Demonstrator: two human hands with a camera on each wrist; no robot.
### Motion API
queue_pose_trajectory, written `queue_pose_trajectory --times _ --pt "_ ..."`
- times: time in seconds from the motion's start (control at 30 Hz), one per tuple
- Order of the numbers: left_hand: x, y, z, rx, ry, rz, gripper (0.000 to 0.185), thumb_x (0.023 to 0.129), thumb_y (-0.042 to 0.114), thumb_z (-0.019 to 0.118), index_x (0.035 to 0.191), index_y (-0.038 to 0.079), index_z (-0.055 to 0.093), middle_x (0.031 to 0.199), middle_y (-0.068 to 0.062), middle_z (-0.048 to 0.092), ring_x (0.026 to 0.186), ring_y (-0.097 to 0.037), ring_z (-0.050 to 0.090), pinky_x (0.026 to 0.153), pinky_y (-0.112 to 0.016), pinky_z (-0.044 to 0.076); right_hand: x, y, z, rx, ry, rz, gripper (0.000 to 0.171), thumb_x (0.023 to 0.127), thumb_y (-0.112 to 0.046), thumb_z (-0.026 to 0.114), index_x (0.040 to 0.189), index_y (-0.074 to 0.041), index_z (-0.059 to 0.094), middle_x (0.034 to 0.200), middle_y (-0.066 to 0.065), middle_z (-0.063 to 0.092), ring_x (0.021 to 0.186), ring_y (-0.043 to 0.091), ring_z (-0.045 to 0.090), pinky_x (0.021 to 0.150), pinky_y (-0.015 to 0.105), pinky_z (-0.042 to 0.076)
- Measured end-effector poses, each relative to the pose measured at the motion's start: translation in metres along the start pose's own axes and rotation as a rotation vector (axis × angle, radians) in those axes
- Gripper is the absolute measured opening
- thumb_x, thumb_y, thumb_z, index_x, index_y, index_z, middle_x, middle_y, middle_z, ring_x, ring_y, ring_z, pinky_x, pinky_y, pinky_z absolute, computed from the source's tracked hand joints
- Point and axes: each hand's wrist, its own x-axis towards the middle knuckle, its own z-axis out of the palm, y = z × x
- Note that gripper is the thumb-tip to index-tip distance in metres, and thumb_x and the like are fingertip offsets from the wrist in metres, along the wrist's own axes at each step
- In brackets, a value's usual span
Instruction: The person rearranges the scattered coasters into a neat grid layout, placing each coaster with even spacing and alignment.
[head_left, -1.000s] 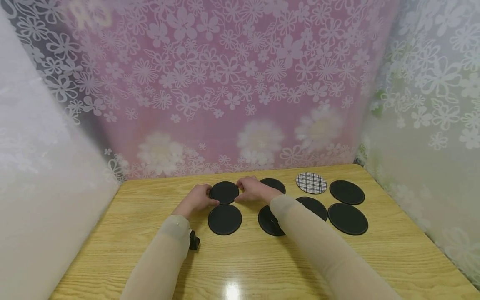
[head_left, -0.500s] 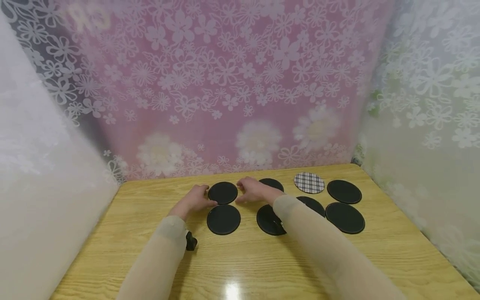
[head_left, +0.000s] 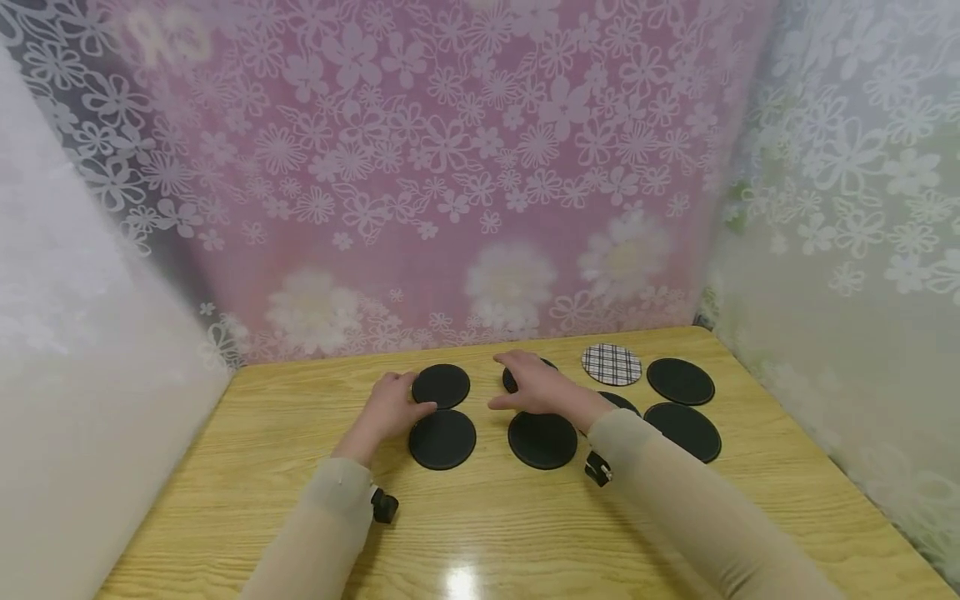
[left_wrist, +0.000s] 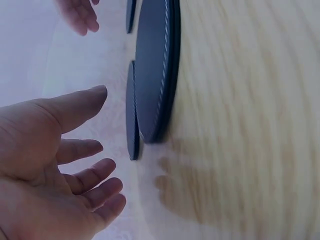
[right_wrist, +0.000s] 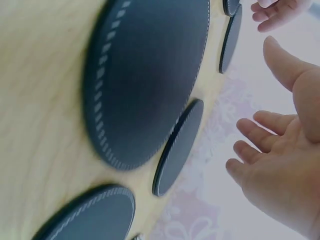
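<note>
My left hand [head_left: 390,407] is beside the far-left round black coaster [head_left: 441,386], thumb and fingers spread. In the left wrist view that hand [left_wrist: 60,165] appears raised, its palm holding nothing, with a gap to the stitched coaster [left_wrist: 155,70]. My right hand [head_left: 542,387] hovers over the second column of coasters with thumb and fingers apart. It partly hides the far black coaster [head_left: 511,380] there; the near one [head_left: 542,443] lies in front of the hand. The right wrist view shows the right hand [right_wrist: 285,145] grasping nothing. Another black coaster [head_left: 442,439] lies just below the far-left one.
On the right lie a plaid coaster [head_left: 612,365], a black coaster [head_left: 619,402] partly behind my right arm, and two more black ones, far [head_left: 681,381] and near [head_left: 686,429]. Floral curtains [head_left: 450,167] enclose the wooden table [head_left: 480,533] at the back and sides.
My right hand has moved right, away from the far-left coaster, to above the second column. My left hand has stayed close to that coaster's left side. The view has shifted slightly.
</note>
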Motion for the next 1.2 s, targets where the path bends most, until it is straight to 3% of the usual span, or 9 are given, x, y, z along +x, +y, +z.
queue_pose_trajectory --times 0.4,0.67,0.8,0.93,1.2 --pt "-0.011 0.038 0.009 -0.003 -0.009 0.099 0.070 0.110 0.036 0.072 0.165 0.001 0.047 0.164 -0.029 0.045 0.151 -0.050 0.044 0.120 -0.065 0.040 -0.060 0.023 -0.007 0.017 0.034 -0.003 0.097 0.101 -0.048 0.082 0.172 -0.003 0.034 0.175 0.029 0.030 0.161 0.049 0.029 0.124 0.067 0.034" --pt "-0.016 0.056 0.020 0.011 0.018 0.161 0.082 0.101 0.042 0.084 0.163 0.001 0.051 0.161 -0.025 0.050 0.150 -0.047 0.047 0.121 -0.062 0.040 -0.078 0.033 -0.004 0.008 -0.024 -0.009 0.103 0.099 -0.052 0.082 0.171 0.003 0.033 0.174 0.033 0.027 0.162 0.053 0.024 0.124 0.069 0.031" --pt "-0.021 0.069 0.029 0.003 0.013 0.184 0.085 0.099 0.044 0.086 0.161 -0.001 0.052 0.161 -0.025 0.051 0.150 -0.047 0.046 0.122 -0.061 0.038 -0.089 0.037 -0.002 0.016 -0.036 -0.008 0.103 0.098 -0.050 0.085 0.169 0.005 0.036 0.172 0.033 0.030 0.160 0.053 0.029 0.123 0.068 0.034" --pt "-0.024 0.082 0.038 -0.007 0.001 0.182 0.087 0.097 0.046 0.087 0.162 -0.001 0.052 0.162 -0.023 0.050 0.152 -0.046 0.044 0.124 -0.061 0.037 -0.098 0.042 -0.002 0.010 -0.035 0.006 0.101 0.096 -0.050 0.087 0.165 0.008 0.040 0.169 0.033 0.034 0.157 0.053 0.033 0.121 0.068 0.036" --pt "-0.026 0.103 0.050 0.002 -0.017 0.174 0.090 0.094 0.048 0.089 0.163 0.003 0.052 0.162 -0.020 0.051 0.153 -0.044 0.043 0.126 -0.059 0.034 -0.112 0.049 0.001 0.027 -0.052 0.048 0.102 0.092 -0.049 0.091 0.164 0.006 0.043 0.169 0.036 0.034 0.158 0.057 0.030 0.121 0.072 0.034"
